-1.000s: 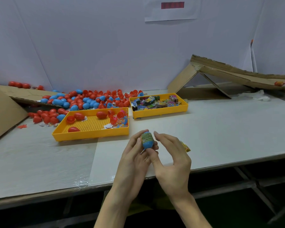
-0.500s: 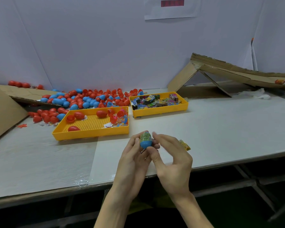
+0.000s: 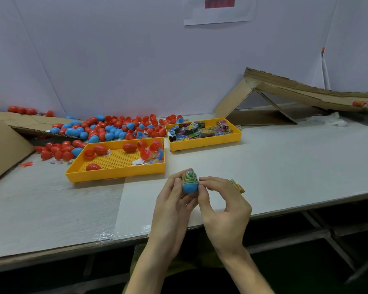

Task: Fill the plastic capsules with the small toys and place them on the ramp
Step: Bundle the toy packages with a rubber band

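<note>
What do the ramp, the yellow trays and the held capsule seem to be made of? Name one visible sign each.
Ramp: cardboard, matt brown; ragged torn edges. Yellow trays: probably moulded plastic, smooth; one has a perforated floor. Capsule: likely hard plastic, slightly glossy blue, upper half under a printed wrap.

The right hand (image 3: 223, 206) is hiding most of a yellow packet (image 3: 238, 186). The right edge is cutting off the ramp (image 3: 306, 92). The print on the label of the capsule (image 3: 190, 186) is blurring beyond reading.
</note>
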